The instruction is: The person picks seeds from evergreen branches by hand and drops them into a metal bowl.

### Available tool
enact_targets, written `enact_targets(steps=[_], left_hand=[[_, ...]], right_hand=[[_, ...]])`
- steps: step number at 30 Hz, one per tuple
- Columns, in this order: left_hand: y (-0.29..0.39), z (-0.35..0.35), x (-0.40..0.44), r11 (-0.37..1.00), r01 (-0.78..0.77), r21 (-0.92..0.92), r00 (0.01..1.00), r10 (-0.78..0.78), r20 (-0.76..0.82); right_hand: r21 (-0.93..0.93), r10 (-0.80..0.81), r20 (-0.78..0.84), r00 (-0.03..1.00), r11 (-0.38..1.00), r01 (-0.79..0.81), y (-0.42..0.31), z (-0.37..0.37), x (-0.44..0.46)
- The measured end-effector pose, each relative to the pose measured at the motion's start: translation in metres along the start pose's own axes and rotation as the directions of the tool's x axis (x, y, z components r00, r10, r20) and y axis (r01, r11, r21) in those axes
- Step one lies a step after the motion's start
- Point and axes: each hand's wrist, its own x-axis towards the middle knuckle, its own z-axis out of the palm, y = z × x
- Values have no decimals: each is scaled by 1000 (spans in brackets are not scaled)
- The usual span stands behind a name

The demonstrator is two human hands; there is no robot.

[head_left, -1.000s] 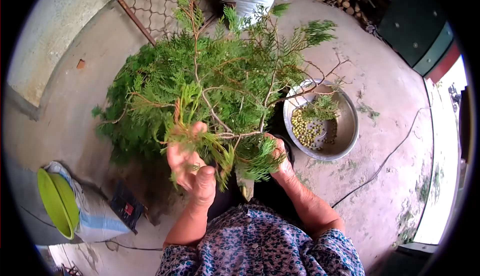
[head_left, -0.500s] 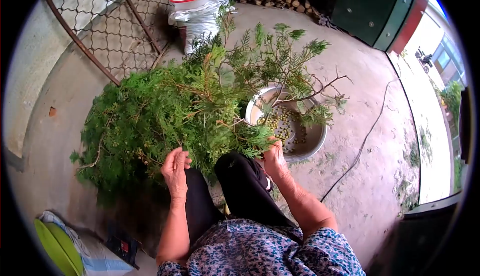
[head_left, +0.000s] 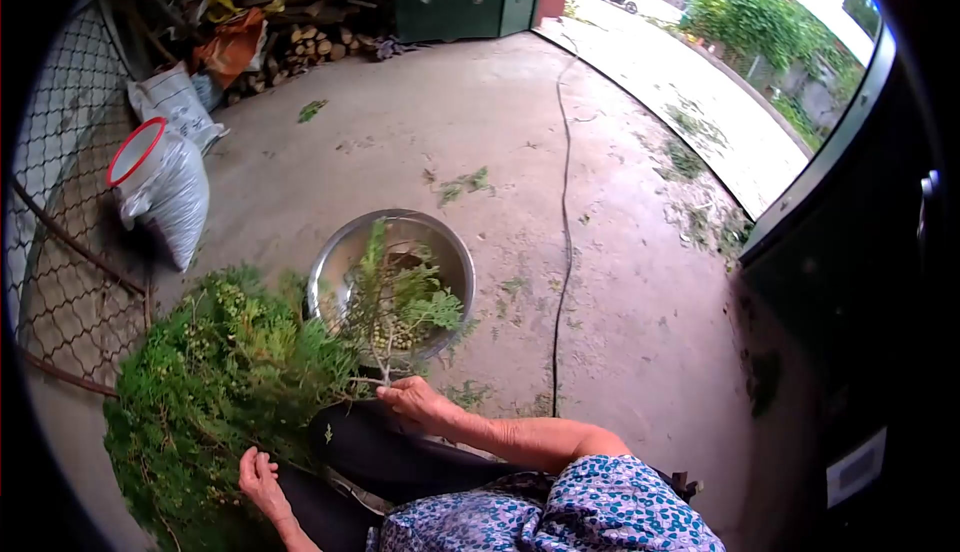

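One leafy green branch (head_left: 385, 287) is overhanging the silver metal basin (head_left: 459, 264); your right hand (head_left: 415, 404) is gripping its stem (head_left: 386, 366), likely for control; your left hand (head_left: 262, 484), half-open, seemingly empty, is hovering by heaped green foliage (head_left: 205, 392).

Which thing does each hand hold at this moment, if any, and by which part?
The right hand grips a leafy branch by its bare woody stem; nothing can be seen held in the left hand.
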Motion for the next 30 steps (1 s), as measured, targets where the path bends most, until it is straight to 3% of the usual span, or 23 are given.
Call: enact_targets(steps=[3,7,9,12,13,15,16,19,21,22,23,25,27,30], left_hand=[[-3,7,5,991,-47,124,998,42,44],[-13,25,10,963,-130,234,990,115,78],[-10,28,6,950,-148,274,987,124,104],[-18,19,3,765,-311,564,951,254,179],[-27,13,5,767,-312,561,950,260,173],[-46,6,14,802,-171,573,984,110,139],[-43,5,17,820,-22,572,991,-57,120],[-99,2,40,834,-141,533,980,40,196],[-139,2,54,842,-240,483,960,134,244],[-114,12,47,843,-288,455,947,180,266],[-87,15,35,755,-247,608,956,87,280],[56,40,-16,482,-216,849,949,-101,299],[31,34,1,460,-270,846,926,-117,360],[37,40,-2,548,-217,808,971,33,238]], right_hand=[[51,79,87,993,995,-84,-5,-7,-3],[-185,-61,155,986,979,89,-28,12,21],[-365,-251,224,942,874,320,-34,44,47],[-341,-376,323,868,809,478,-25,99,67],[-364,-376,359,855,787,499,-27,109,66],[-255,-243,416,876,894,368,-33,111,43],[-231,-180,423,888,926,298,-32,110,38],[-233,-65,387,920,958,166,-28,96,29],[-272,-137,335,932,933,235,-29,83,25],[-309,-206,288,935,904,294,-29,77,24],[-314,-198,311,930,902,297,-29,69,26],[-288,-205,310,928,911,297,-23,62,35],[-204,-96,365,926,962,180,-33,53,24],[-253,-58,434,899,950,183,-38,49,11]])
